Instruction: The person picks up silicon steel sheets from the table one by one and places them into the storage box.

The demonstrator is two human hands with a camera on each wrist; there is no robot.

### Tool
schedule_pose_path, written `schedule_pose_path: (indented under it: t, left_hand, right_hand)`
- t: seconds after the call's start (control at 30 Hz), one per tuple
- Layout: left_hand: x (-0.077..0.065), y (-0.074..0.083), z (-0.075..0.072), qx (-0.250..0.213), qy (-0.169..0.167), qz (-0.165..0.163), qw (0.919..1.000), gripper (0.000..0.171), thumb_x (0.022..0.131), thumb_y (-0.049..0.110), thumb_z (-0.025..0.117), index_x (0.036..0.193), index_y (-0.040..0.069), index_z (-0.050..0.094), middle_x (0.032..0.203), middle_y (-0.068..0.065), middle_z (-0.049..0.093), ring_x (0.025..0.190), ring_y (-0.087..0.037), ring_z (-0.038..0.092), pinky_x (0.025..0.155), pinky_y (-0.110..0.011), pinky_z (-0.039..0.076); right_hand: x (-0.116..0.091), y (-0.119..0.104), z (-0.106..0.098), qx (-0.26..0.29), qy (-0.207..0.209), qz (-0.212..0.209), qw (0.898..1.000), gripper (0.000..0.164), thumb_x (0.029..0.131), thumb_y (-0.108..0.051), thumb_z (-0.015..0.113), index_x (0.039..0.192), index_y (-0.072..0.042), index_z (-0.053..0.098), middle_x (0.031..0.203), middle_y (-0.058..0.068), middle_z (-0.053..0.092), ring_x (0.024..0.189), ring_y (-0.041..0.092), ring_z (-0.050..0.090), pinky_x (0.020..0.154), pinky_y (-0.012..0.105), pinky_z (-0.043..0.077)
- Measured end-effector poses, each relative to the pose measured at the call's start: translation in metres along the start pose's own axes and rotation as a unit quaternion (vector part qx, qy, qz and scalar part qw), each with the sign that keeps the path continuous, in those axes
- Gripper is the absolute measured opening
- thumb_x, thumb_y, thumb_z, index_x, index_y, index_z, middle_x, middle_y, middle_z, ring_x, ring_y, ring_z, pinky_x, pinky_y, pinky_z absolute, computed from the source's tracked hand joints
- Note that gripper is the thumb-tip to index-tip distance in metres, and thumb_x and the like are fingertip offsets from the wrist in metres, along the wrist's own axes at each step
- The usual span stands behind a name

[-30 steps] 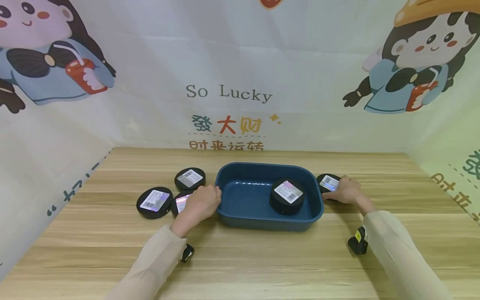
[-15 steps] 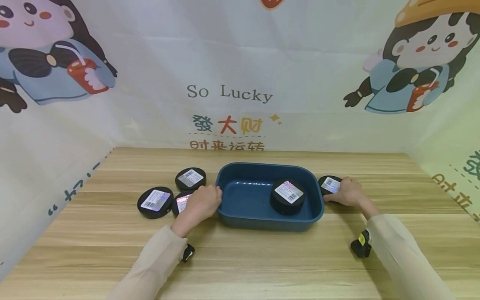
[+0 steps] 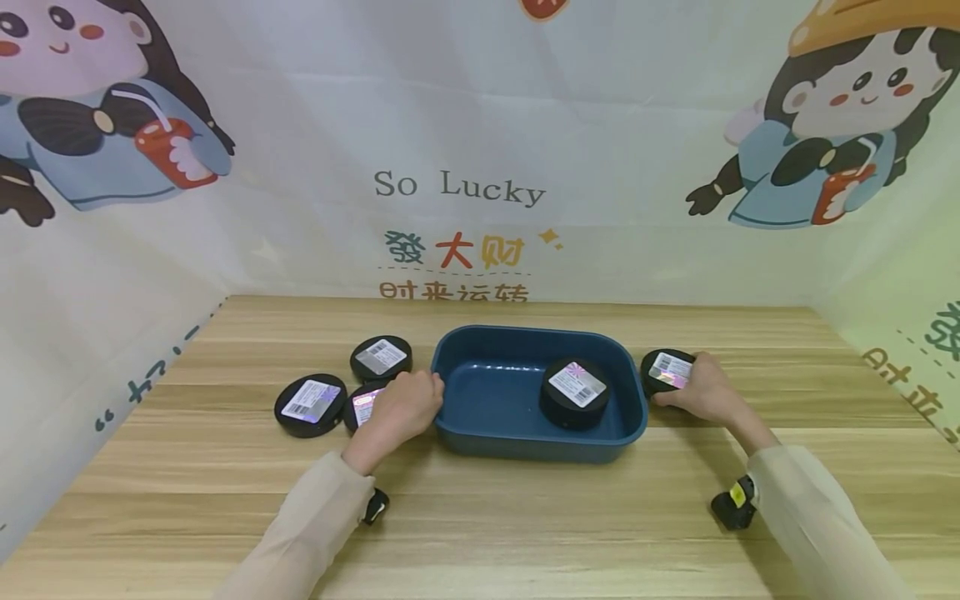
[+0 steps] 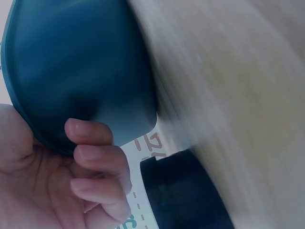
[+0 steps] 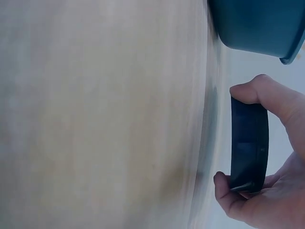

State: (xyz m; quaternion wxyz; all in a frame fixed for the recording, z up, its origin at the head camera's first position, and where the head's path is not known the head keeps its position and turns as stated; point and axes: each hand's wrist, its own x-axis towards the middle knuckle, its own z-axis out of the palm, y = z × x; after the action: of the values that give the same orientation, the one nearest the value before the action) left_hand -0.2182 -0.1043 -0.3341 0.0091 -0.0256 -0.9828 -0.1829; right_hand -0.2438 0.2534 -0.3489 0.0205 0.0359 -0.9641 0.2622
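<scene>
The left hand (image 3: 405,407) gripped the blue bin (image 3: 487,400) at nine o'clock, the right hand (image 3: 705,392) a barcoded black disc (image 3: 666,372) at three, "So Lucky" lettering (image 3: 465,185) at twelve.

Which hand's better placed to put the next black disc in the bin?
Likely the right hand: it grips a black disc beside the bin. The left hand holds the bin's opposite end.

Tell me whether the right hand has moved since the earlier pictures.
Yes. Against the blue bin in the head view, the right hand has shifted slightly right, away from it, with the black disc it grips.
</scene>
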Motion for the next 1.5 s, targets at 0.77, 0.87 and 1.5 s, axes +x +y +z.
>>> schedule_pose_path:
  t: [0.77,0.87,1.5]
  left_hand:
    - [0.0,0.0,0.0,0.0,-0.002,-0.002,1.0,0.039,0.093,0.022,0.033,0.08,-0.002,0.061,0.083,-0.024,0.061,0.075,-0.035,0.06,0.059,-0.047,0.045]
    - [-0.001,0.0,-0.001,-0.002,-0.003,-0.004,1.0,0.039,0.093,0.022,0.033,0.08,-0.002,0.061,0.084,-0.023,0.061,0.075,-0.034,0.06,0.06,-0.047,0.045]
    - [0.0,-0.001,0.0,-0.002,-0.004,-0.002,1.0,0.039,0.093,0.023,0.033,0.081,-0.003,0.061,0.084,-0.023,0.061,0.074,-0.034,0.06,0.06,-0.046,0.045]
  right_hand:
    - [-0.023,-0.016,-0.014,0.075,0.044,0.001,0.996,0.092,0.069,-0.023,0.073,0.128,0.018,0.015,0.112,0.036,0.039,0.096,0.043,0.044,0.08,0.05,0.038]
    - [-0.026,-0.022,-0.016,0.084,0.052,-0.005,0.995,0.092,0.069,-0.022,0.073,0.129,0.017,0.015,0.113,0.036,0.038,0.098,0.043,0.044,0.081,0.051,0.038]
    - [-0.05,-0.056,-0.019,0.116,0.079,-0.085,0.986,0.091,0.065,-0.021,0.077,0.131,0.008,0.022,0.122,0.028,0.035,0.107,0.041,0.039,0.087,0.055,0.032]
